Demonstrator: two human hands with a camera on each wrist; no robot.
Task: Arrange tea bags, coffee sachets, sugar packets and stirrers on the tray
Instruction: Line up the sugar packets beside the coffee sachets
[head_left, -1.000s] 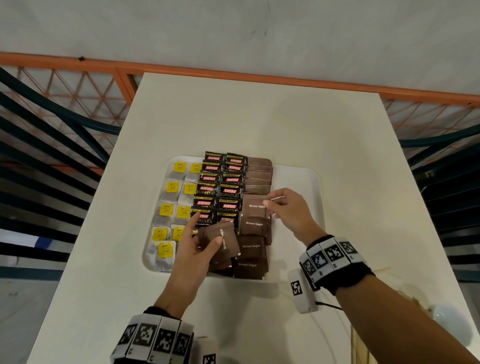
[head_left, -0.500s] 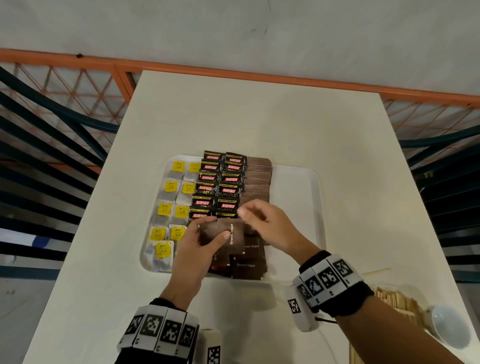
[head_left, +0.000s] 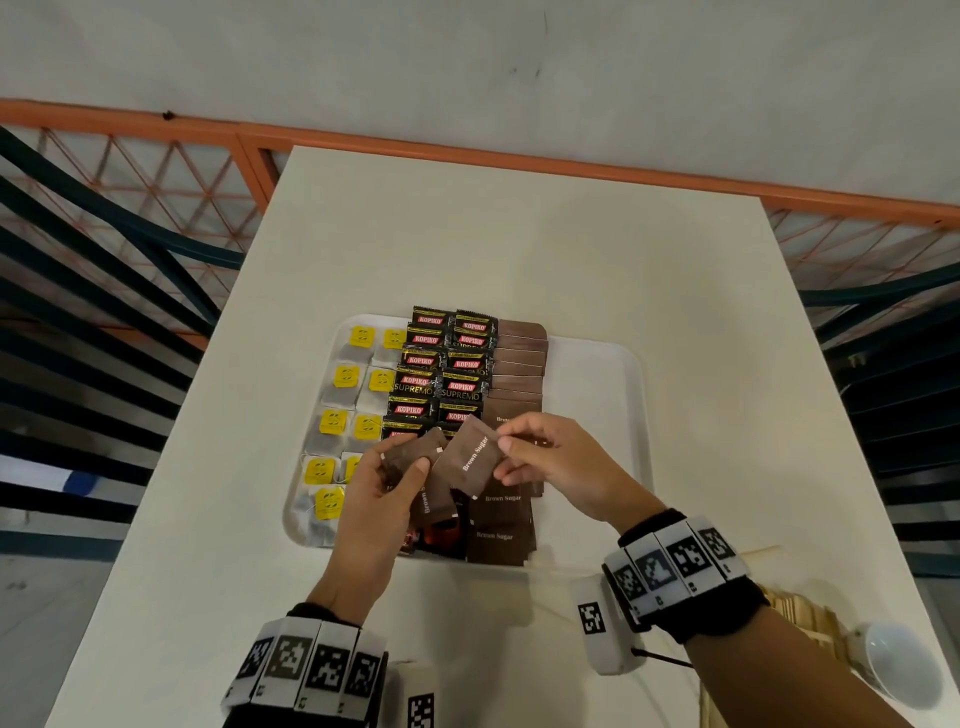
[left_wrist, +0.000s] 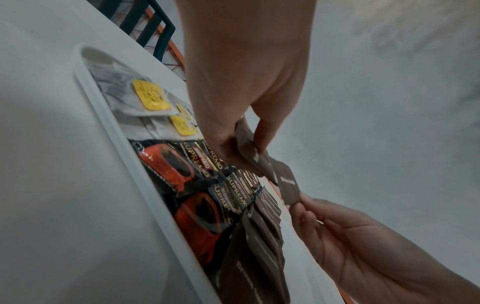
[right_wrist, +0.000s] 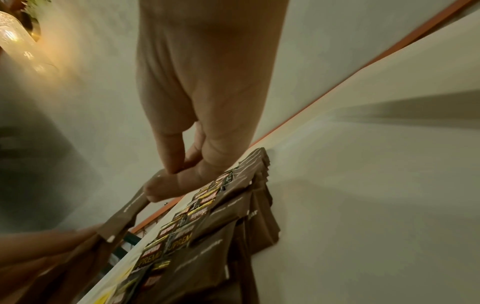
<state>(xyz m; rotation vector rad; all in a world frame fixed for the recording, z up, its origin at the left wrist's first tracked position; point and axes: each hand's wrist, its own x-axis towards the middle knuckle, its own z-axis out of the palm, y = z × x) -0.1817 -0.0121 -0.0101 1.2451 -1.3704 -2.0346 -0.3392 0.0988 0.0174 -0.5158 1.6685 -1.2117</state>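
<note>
head view overhead, wrist views close, low, all sharing tray (head_left: 631, 395)

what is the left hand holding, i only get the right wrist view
observer: The left hand grips a small fan of brown sugar packets. The right hand pinches a single packet from it.
operator: where are the tea bags
observer: The tea bags lie in two columns at the left of the tray, beside the coffee sachets.
operator: any stirrers on the tray yet
observer: None that I can see. What look like wooden stirrers lie off it on the table, by the right wrist.
</note>
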